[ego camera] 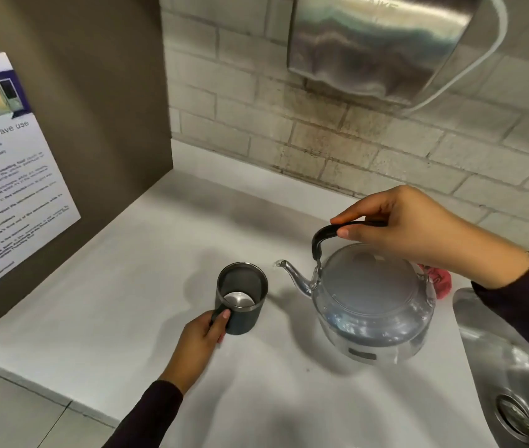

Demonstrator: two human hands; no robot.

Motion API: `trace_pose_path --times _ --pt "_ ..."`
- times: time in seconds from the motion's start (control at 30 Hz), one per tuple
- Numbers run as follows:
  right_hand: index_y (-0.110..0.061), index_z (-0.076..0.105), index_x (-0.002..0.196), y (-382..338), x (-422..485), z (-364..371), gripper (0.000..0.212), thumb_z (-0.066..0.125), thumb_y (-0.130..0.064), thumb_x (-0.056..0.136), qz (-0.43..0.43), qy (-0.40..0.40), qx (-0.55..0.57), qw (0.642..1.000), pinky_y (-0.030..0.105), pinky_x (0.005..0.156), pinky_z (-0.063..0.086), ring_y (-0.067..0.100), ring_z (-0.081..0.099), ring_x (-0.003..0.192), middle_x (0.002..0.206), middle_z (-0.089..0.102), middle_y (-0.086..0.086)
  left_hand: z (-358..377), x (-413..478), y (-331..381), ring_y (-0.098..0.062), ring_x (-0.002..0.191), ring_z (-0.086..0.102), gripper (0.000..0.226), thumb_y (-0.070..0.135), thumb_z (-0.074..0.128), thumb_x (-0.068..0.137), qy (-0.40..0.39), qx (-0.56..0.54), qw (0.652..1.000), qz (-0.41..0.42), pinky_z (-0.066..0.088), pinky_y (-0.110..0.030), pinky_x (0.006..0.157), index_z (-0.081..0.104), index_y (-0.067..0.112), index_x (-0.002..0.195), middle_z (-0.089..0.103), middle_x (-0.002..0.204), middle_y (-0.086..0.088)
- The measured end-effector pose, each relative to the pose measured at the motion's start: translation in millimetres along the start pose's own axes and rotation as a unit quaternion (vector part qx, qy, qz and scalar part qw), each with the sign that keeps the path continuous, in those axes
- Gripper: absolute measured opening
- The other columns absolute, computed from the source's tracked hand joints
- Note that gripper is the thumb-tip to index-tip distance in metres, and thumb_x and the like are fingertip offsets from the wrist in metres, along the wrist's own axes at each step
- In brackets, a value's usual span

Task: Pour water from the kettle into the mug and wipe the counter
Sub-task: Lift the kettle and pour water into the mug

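Note:
A dark mug (246, 313) with a steel inside stands upright on the white counter (127, 286). My left hand (200, 342) grips its handle on the near side. To its right sits a clear glass kettle (371, 305), lid on, spout pointing left toward the mug. My right hand (418, 232) is closed on the kettle's black arched handle from above. The kettle's base appears to rest on the counter. A pink-red cloth (440, 282) lies behind the kettle, mostly hidden by it and my wrist.
A steel sink (508, 367) with a drain opens at the right edge of the counter. A brown panel with a microwave-use notice (7, 176) stands at the left. A steel dispenser (376, 46) hangs on the tiled wall above.

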State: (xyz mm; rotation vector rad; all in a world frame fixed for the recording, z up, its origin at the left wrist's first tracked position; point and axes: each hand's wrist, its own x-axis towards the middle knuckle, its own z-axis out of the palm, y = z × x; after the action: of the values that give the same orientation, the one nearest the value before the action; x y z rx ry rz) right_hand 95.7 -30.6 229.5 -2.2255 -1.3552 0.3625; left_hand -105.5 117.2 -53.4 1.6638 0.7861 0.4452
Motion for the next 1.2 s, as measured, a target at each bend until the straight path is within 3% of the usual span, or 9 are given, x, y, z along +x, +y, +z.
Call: trace_pose_path --times 0.13,0.2,0.3,0.47,0.63,1.07,1.2 --pt "-0.037 0.073 0.09 -14.6 8.2 3.3 0.013 0.07 -0.034 0.077 -0.015 -0.039 -0.074 0.996 0.024 0.076 0.054 -0.002 0.065 0.077 0.082 0.074 -0.019 0.3 1.6 -1.4 -0.003 0.051 0.041 0.042 0.046 0.047 0.089 -0.003 -0.01 1.0 0.006 0.034 -0.025 0.059 0.042 0.027 0.051 0.045 0.051 0.007" --pt "-0.033 0.074 0.092 -17.9 11.6 3.9 0.015 0.07 -0.033 0.077 -0.021 -0.05 -0.097 0.994 0.01 0.066 0.048 -0.008 0.061 0.075 0.072 0.071 -0.023 1.4 1.9 -2.6 -0.003 0.051 0.04 0.043 0.042 0.048 0.091 -0.007 -0.011 1.0 0.008 0.034 -0.025 0.059 0.042 0.028 0.051 0.045 0.051 0.007" --pt "-0.032 0.075 0.09 -21.5 15.8 4.8 0.013 0.071 -0.032 0.078 -0.029 -0.066 -0.123 0.99 0.001 0.058 0.041 -0.017 0.056 0.061 0.053 0.059 -0.038 1.0 3.0 -3.2 -0.003 0.05 0.04 0.044 0.041 0.048 0.092 -0.005 -0.004 1.0 0.007 0.035 -0.025 0.059 0.042 0.03 0.05 0.046 0.049 0.008" --pt "-0.036 0.074 0.086 -22.9 18.1 5.5 0.01 0.07 -0.036 0.077 -0.022 -0.08 -0.136 0.987 0.008 0.054 0.041 -0.009 0.054 0.054 0.064 0.063 -0.033 0.3 3.2 -2.1 -0.003 0.049 0.041 0.042 0.041 0.048 0.092 -0.005 0.009 1.0 0.005 0.035 -0.023 0.058 0.041 0.026 0.053 0.045 0.051 0.006" --pt "-0.039 0.073 0.086 -21.6 18.8 3.9 0.011 0.069 -0.039 0.076 -0.015 -0.088 -0.144 0.985 0.005 0.055 0.041 -0.012 0.056 0.059 0.063 0.06 -0.04 0.3 3.2 -0.4 -0.003 0.05 0.04 0.041 0.04 0.047 0.093 -0.012 0.012 1.0 0.003 0.035 -0.025 0.059 0.041 0.02 0.057 0.044 0.055 0.004" --pt "-0.035 0.073 0.089 -24.5 13.4 -4.8 0.01 0.068 -0.035 0.08 0.01 -0.112 -0.159 0.981 -0.001 0.045 0.034 -0.023 0.046 0.046 0.04 0.045 -0.044 -0.6 4.4 -3.4 -0.004 0.049 0.039 0.041 0.038 0.048 0.093 -0.022 0.002 1.0 0.001 0.034 -0.026 0.059 0.041 0.021 0.056 0.043 0.053 0.004" --pt "-0.037 0.073 0.088 -24.8 13.5 -7.0 0.011 0.068 -0.04 0.078 0.015 -0.111 -0.173 0.979 0.007 0.042 0.037 -0.012 0.05 0.045 0.044 0.05 -0.041 -0.1 4.6 -3.6 -0.004 0.049 0.039 0.042 0.039 0.048 0.093 -0.024 0.005 1.0 0.0 0.033 -0.026 0.059 0.041 0.02 0.057 0.043 0.054 0.004"
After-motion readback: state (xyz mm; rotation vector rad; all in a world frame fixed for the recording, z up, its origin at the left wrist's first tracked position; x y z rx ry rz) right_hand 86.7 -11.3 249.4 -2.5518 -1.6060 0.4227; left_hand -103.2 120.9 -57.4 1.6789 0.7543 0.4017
